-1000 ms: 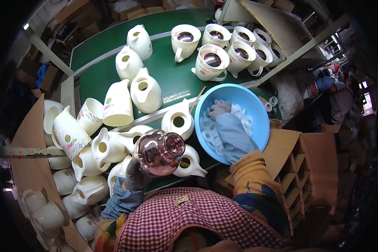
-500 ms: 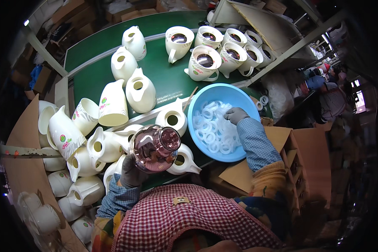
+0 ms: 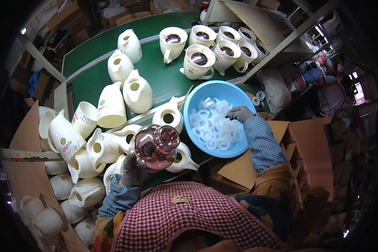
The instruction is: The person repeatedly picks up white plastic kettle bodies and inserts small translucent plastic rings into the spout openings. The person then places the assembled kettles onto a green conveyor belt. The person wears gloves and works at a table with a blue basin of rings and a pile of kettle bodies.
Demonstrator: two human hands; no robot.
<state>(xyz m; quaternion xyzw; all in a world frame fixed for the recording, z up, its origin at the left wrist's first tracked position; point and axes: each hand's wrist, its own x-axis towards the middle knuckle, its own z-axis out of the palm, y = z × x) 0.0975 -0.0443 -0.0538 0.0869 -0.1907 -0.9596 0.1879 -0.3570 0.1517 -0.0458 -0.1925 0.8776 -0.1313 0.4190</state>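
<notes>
My left hand (image 3: 134, 171), in a dark grey glove, is wrapped round a shiny purplish glass flask liner (image 3: 153, 149). The liner is tilted, its round narrow end towards the right. Over the blue basin (image 3: 192, 135), my gloved right hand (image 3: 241, 114) has its fingertips pinched together at the pile of translucent white rings (image 3: 214, 124). Whether a ring is between those fingers cannot be made out. White jug bodies (image 3: 169, 117) lie just behind and beside the liner.
On the green table (image 3: 168, 80) several upright white jugs with liners inside (image 3: 197, 63) stand at the back right. More empty jug shells (image 3: 111, 105) crowd the left, some in a cardboard box (image 3: 27, 134). An opened carton (image 3: 290, 157) sits at my right; a metal rail (image 3: 29, 154) juts in from the left.
My right hand has shifted slightly to the right over the rings, and its fingers have drawn in closer together. The left hand keeps the glass liner in nearly the same place.
</notes>
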